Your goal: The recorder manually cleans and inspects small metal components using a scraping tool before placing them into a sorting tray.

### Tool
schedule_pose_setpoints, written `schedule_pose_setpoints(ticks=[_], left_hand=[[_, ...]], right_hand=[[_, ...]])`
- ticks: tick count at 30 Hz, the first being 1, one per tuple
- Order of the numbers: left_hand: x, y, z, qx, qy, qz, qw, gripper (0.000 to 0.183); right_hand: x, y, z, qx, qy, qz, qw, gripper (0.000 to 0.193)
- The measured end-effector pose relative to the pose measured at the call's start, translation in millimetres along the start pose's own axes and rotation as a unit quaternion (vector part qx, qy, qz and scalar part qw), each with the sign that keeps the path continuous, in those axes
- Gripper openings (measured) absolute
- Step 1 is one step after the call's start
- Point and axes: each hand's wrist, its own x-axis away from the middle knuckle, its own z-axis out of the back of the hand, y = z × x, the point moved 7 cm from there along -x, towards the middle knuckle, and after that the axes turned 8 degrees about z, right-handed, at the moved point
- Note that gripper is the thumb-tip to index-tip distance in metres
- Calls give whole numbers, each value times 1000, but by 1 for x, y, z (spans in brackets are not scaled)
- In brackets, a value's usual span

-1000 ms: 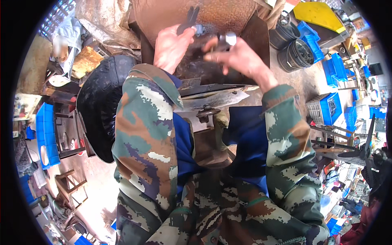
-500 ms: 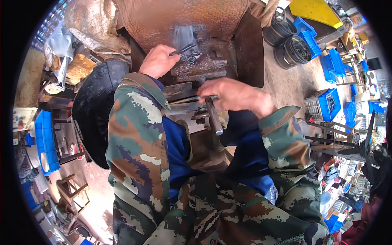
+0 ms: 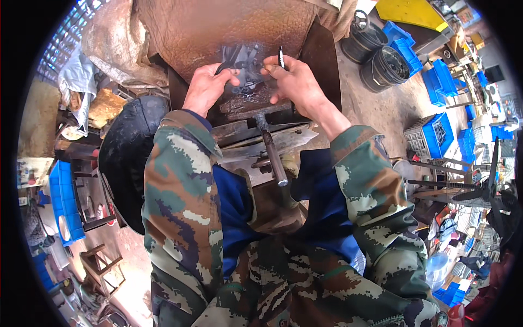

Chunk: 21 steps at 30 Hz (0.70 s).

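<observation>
My left hand (image 3: 206,87) is closed on a dark, narrow metal piece (image 3: 231,58), whose far part fades into grey haze. Across from it, my right hand (image 3: 298,87) grips a slim black-and-white pen-like stick (image 3: 281,58) that points up and away. Between the hands, small shiny metal parts (image 3: 249,85) lie on a rough, crusted metal block (image 3: 239,104). A hammer-like tool with a round metal handle (image 3: 274,157) lies nearer me, its handle pointing toward my lap; neither hand touches it.
Brown metal side plates (image 3: 325,68) and a stained brown sheet (image 3: 229,27) enclose the work spot. A black welding helmet (image 3: 128,155) sits by my left arm. Black buckets (image 3: 384,70) and blue crates (image 3: 436,136) stand to the right, a small wooden stool (image 3: 102,267) lower left.
My right hand has left the hammer-like tool, moved up and away, and now holds the pen-like stick. My left hand shifted slightly nearer and left, keeping the dark metal piece.
</observation>
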Motion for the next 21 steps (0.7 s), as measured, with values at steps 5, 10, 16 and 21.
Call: schedule_pose_setpoints(ticks=[5, 10, 16, 21], left_hand=[[24, 24, -24, 118, -75, 19, 990, 23], [30, 27, -23, 135, -123, 3, 983, 32], [8, 2, -1, 139, -61, 33, 988, 35], [-11, -35, 15, 19, -8, 68, 997, 29]], right_hand=[[-7, -8, -6, -128, 17, 24, 991, 27], [-6, -14, -15, -134, 13, 24, 991, 20], [-5, -6, -6, -145, 35, 11, 989, 21], [4, -8, -8, -116, 58, 13, 992, 24]])
